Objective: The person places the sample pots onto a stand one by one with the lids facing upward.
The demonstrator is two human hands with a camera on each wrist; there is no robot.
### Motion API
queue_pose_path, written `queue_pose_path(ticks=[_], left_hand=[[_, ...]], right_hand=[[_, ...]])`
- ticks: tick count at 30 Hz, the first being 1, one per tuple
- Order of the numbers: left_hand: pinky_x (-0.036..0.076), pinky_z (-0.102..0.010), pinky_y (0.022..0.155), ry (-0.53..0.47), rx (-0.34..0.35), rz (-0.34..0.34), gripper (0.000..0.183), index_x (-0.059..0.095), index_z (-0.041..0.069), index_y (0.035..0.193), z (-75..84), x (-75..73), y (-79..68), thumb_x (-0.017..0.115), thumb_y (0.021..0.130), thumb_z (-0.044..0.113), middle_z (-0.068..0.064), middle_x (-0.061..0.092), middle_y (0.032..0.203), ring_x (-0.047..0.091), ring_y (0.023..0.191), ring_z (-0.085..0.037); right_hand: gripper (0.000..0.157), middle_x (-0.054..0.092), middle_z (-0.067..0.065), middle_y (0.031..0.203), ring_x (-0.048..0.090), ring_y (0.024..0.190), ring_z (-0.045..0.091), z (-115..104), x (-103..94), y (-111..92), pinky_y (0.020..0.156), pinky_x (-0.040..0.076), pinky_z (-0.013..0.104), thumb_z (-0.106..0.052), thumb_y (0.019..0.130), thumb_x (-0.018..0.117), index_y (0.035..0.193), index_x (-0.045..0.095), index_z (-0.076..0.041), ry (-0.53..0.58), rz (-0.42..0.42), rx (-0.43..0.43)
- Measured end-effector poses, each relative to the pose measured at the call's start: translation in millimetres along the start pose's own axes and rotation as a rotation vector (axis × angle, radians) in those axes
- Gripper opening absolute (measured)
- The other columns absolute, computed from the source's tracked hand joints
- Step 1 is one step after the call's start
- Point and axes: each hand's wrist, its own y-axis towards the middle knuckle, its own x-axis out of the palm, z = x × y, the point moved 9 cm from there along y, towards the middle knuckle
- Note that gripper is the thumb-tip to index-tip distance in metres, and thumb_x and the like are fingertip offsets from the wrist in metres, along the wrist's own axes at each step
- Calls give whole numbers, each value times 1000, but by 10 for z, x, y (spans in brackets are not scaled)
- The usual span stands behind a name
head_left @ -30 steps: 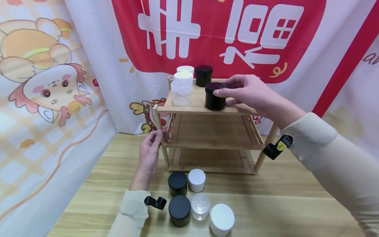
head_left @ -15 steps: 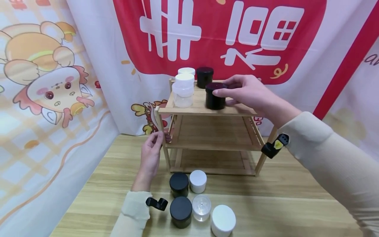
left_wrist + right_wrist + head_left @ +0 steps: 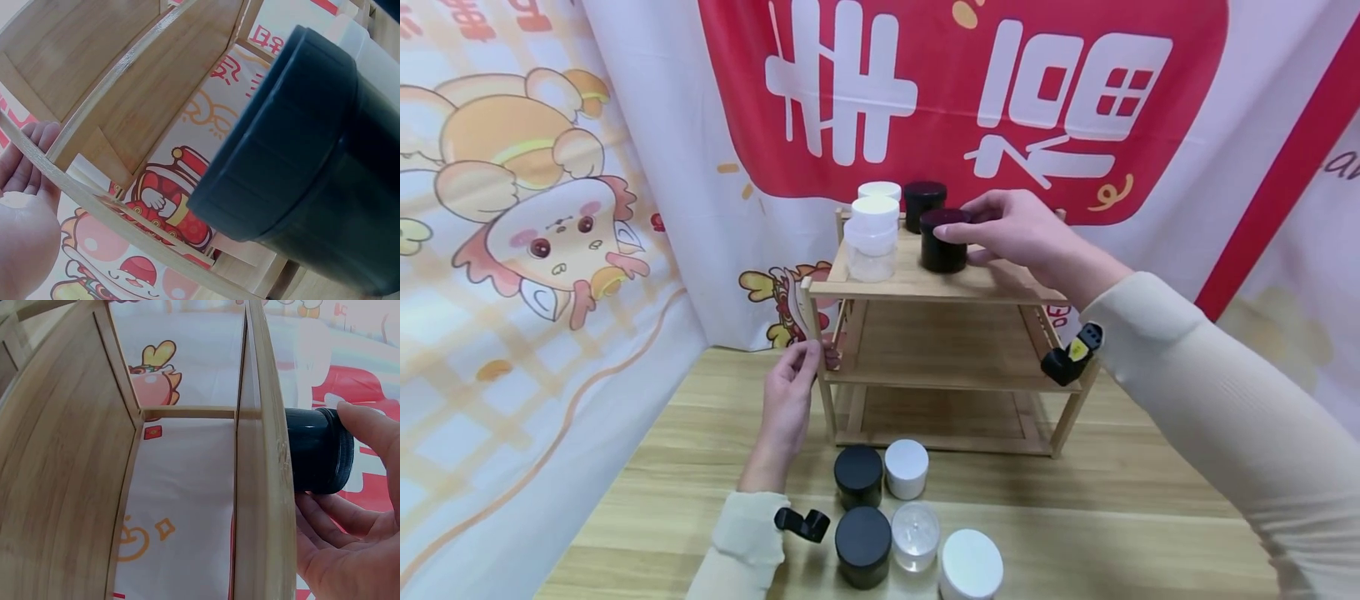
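Note:
My right hand (image 3: 1011, 229) grips a black lidded jar (image 3: 943, 242) by its side, thumb at the lid, with the jar upright at the top board of a wooden rack (image 3: 962, 287). In the right wrist view, the jar (image 3: 319, 450) meets the board's edge, fingers below and thumb on the lid. Behind it stands another black jar (image 3: 924, 206). To its left are a clear jar (image 3: 871, 260) and white-lidded jars (image 3: 876, 208) in a row. My left hand (image 3: 790, 379) holds the rack's left front post, its fingers (image 3: 34, 150) reaching behind the post in the left wrist view.
On the table before the rack stand two black jars (image 3: 862, 546), a small white jar (image 3: 906, 468), a clear jar (image 3: 915, 536) and a larger white jar (image 3: 971, 565). The rack's two lower boards (image 3: 943, 342) bear nothing. A printed curtain (image 3: 647, 167) hangs close behind.
The right hand has shifted the black jar slightly back and left on the top board, closer to the rear black jar. My left hand stays at the post; the head view has tilted slightly.

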Motion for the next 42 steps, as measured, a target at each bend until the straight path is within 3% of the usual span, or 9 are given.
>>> queue_pose_path(ticks=[17, 27, 36, 42], left_hand=[[47, -26, 111, -6, 14, 5, 37, 66, 3, 127, 14, 3, 14, 59, 112, 36, 4, 65, 118, 57, 121, -16], [45, -26, 113, -11, 7, 0, 40, 65, 1, 129, 11, 25, 16, 58, 112, 37, 3, 65, 122, 58, 124, -15], [47, -26, 110, -24, 15, 4, 35, 67, 3, 127, 26, 18, 31, 59, 112, 34, 6, 66, 112, 59, 117, -14], [46, -28, 116, -60, 29, -20, 38, 64, -1, 130, 19, 30, 16, 59, 113, 31, 3, 72, 113, 65, 117, -16]], right_hand=[[80, 53, 13, 155, 57, 134, 31, -43, 9, 222, 115, 55, 43, -46, 95, 81, 159, 46, -13, -17, -35, 57], [84, 55, 11, 154, 63, 130, 29, -57, 26, 291, 113, 56, 38, -46, 95, 81, 163, 43, -14, 8, -14, 124], [81, 52, 11, 157, 60, 133, 28, -92, 61, 366, 114, 56, 37, -43, 97, 80, 163, 43, -14, 21, -15, 125], [82, 50, 14, 159, 58, 134, 31, -100, 79, 428, 113, 57, 39, -41, 97, 81, 163, 41, -13, 15, -31, 124]])
